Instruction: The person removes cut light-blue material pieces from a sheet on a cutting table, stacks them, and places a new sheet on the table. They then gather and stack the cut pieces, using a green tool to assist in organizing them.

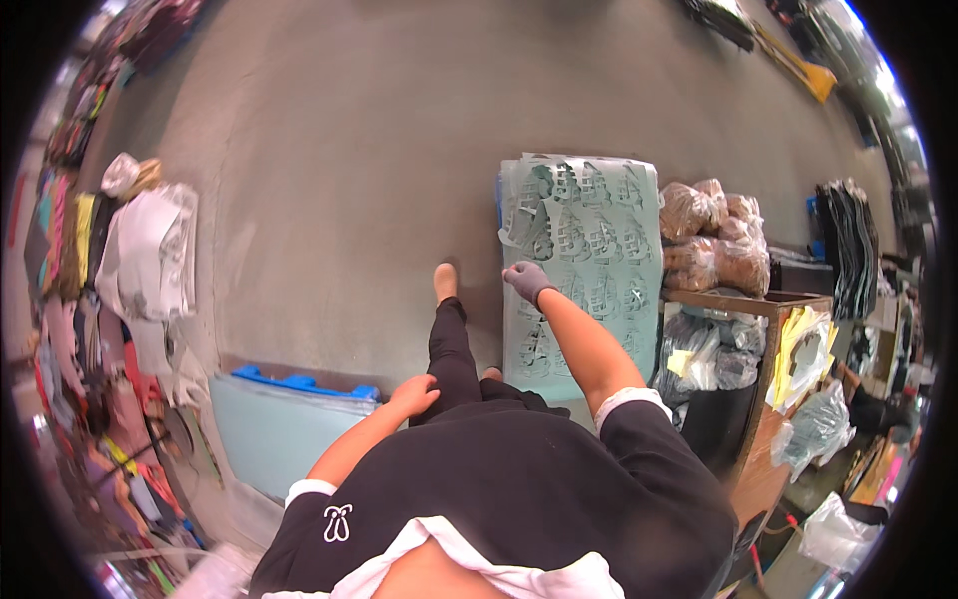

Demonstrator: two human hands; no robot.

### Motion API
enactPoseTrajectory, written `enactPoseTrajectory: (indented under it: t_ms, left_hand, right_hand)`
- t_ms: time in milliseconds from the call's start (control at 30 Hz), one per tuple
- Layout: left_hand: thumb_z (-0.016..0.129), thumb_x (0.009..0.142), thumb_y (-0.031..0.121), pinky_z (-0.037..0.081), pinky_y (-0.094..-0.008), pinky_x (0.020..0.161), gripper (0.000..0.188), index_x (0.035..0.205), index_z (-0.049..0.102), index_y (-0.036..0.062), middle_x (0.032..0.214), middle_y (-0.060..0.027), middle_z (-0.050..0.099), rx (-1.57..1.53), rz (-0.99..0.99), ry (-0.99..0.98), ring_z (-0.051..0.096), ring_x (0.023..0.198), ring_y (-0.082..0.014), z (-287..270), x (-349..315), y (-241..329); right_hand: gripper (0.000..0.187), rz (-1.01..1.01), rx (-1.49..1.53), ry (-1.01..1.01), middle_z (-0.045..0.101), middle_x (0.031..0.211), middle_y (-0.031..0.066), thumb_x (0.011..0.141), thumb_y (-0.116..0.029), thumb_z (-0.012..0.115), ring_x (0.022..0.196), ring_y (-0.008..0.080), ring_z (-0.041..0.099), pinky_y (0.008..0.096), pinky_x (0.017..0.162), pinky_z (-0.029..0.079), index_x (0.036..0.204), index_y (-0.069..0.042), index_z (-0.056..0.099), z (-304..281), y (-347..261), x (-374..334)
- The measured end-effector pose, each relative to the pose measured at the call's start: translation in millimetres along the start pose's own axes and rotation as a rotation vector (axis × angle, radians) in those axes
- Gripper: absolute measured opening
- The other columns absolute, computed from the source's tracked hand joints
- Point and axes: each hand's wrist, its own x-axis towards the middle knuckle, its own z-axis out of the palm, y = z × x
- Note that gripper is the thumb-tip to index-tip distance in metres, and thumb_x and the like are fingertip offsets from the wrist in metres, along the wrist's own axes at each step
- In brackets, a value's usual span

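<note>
My right hand (526, 281), in a grey glove, grips the left edge of a large pale green sheet (589, 262) full of cut-out shapes, which hangs in front of me over the grey floor. My bare left hand (414, 394) rests against my left thigh, fingers curled, holding nothing that I can see. My left leg in black trousers reaches forward, with the foot (445, 281) on the floor just left of the sheet.
A stack of pale green sheets on a blue pallet (299, 384) lies at my left. Bags of brown material (714, 240) sit on a wooden table (758, 299) at my right. Piles of cloth and plastic bags (150, 250) line the left side.
</note>
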Motion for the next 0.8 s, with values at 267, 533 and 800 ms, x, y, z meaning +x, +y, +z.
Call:
enactPoseTrajectory:
  t_ms: [267,533,800]
  left_hand:
    - [0.058,0.082,0.04,0.033,-0.049,0.1,0.059,0.131,0.04,0.0134,0.138,-0.0101,0.034,0.373,0.03,-0.247,0.036,0.126,-0.0297,-93,155,38]
    - [0.065,0.074,0.04,0.034,-0.0514,0.094,0.066,0.13,0.044,0.0129,0.142,-0.0136,0.027,0.445,0.125,0.024,0.03,0.125,-0.0417,-90,213,17]
    - [0.072,0.067,0.032,0.032,-0.0503,0.096,0.061,0.121,0.05,0.0134,0.137,-0.0128,0.031,0.336,0.121,-0.014,0.03,0.124,-0.0414,-103,229,18]
  right_hand:
    - [0.072,0.463,0.051,0.136,0.05,0.125,0.0244,0.075,-0.045,0.063,0.12,0.0335,0.046,0.0383,0.098,0.037,0.123,0.006,0.048,-1,33,160]
    - [0.076,0.797,0.101,0.419,0.052,0.121,0.0251,0.065,-0.048,0.073,0.113,0.0378,0.051,0.0414,0.093,0.042,0.114,0.006,0.051,19,103,347]
    - [0.035,0.788,-0.05,0.67,0.06,0.099,0.0225,0.082,-0.03,0.053,0.096,0.0378,0.059,0.0444,0.079,0.047,0.097,0.001,0.059,34,160,395]
